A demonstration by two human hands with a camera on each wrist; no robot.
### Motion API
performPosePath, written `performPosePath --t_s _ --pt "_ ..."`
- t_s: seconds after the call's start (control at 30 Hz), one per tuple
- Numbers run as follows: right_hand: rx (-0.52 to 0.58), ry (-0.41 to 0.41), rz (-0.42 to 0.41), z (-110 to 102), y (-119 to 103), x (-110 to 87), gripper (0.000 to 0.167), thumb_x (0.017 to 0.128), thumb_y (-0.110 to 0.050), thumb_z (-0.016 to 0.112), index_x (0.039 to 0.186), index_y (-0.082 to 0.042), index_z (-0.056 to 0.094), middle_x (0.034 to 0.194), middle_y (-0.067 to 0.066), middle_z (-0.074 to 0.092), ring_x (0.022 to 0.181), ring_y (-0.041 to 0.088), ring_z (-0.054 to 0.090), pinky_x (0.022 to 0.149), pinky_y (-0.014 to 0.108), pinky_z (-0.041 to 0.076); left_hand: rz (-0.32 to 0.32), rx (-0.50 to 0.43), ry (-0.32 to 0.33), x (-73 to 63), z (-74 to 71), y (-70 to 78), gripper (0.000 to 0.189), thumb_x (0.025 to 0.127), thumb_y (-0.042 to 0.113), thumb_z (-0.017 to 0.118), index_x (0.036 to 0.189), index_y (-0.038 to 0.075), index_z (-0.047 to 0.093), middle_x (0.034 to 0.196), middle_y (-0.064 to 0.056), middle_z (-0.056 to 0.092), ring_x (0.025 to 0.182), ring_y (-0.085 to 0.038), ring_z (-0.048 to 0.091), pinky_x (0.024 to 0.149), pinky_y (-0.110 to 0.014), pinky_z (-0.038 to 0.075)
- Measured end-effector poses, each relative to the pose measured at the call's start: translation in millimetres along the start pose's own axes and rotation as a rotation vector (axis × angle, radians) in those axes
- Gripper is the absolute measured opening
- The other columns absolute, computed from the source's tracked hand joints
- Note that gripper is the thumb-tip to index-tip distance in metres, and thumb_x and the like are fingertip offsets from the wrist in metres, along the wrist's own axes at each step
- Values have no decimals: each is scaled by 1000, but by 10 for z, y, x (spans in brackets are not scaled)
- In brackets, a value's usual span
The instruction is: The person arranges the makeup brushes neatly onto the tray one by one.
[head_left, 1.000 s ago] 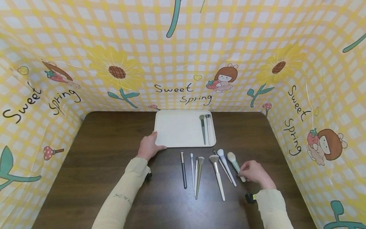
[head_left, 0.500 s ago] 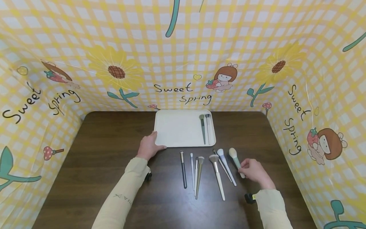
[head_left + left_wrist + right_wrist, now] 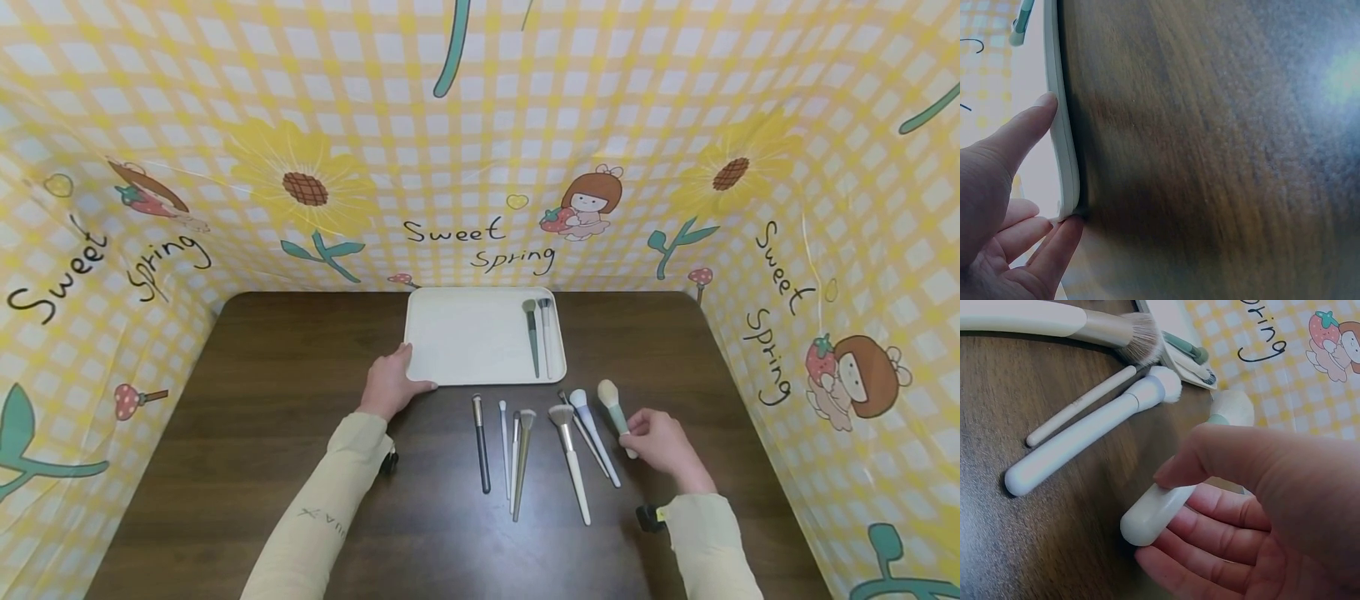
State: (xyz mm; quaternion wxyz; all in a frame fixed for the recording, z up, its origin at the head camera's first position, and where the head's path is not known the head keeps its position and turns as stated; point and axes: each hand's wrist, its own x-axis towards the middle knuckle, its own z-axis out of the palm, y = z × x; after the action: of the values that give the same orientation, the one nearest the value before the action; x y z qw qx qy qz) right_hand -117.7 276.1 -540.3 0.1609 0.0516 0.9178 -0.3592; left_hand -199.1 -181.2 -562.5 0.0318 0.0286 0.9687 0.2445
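At the near left corner of the white tray (image 3: 472, 342), my left hand (image 3: 387, 383) holds the edge, thumb along the front rim and fingers against the side. The left wrist view shows the thumb on the rim (image 3: 1054, 69) and fingertips at the corner. My right hand (image 3: 660, 442) pinches a makeup brush (image 3: 615, 410) with pale bristles, a green ferrule and a white handle. In the right wrist view its handle (image 3: 1157, 515) lies between thumb and fingers, bristles pointing away. A green brush (image 3: 532, 333) and a white-handled brush (image 3: 547, 337) lie side by side in the tray.
Several makeup brushes lie on the dark wooden table (image 3: 300, 500): a black-handled one (image 3: 482, 450), a grey-brown one (image 3: 522, 467), a large white-handled one (image 3: 573, 467) and a bluish-white one (image 3: 596, 437) nearest my right hand. Yellow checked cloth (image 3: 480, 167) encloses the table's back and sides.
My right hand has moved slightly away from me and left, with the pale-bristled brush in its grip. The left hand and the tray have not moved.
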Motion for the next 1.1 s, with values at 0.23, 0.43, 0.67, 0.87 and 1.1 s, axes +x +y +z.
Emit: performPosePath --t_s 0.23,0.43,0.67,0.87,1.1 --pt "-2 17 6 41 -38 10 22 86 -9 79 100 2 65 88 10 68 76 23 62 69 39 54 -2 -3 -7 7 -12 -6 93 80 37 88 148 -10 44 148 -29 45 129 -49 49 106 -53 42" --pt "6 33 -16 41 -67 3 24 85 -6 80 101 3 64 87 10 67 74 23 62 67 40 53 -1 -11 -14 4 -23 8 93 81 37 88 148 -11 44 149 -29 45 130 -49 49 107 -53 41" --pt "4 90 -47 65 -84 20 23 84 -4 80 100 3 65 85 9 68 74 24 63 68 41 52 -5 -9 -16 0 -13 6 93 81 37 87 148 -11 44 149 -29 45 130 -48 48 107 -52 41" --pt "47 166 -79 106 -128 36 22 85 -3 78 101 4 65 89 13 71 80 28 69 71 44 57 -11 -11 -19 -12 -15 9 93 81 37 87 148 -10 44 149 -29 44 131 -48 48 107 -52 41" --pt "106 227 -99 128 -217 44 22 86 -1 76 103 6 65 94 19 72 87 34 72 75 47 59 -8 -16 -16 -7 -21 11 93 81 36 87 148 -10 44 149 -29 44 131 -48 48 107 -52 41"
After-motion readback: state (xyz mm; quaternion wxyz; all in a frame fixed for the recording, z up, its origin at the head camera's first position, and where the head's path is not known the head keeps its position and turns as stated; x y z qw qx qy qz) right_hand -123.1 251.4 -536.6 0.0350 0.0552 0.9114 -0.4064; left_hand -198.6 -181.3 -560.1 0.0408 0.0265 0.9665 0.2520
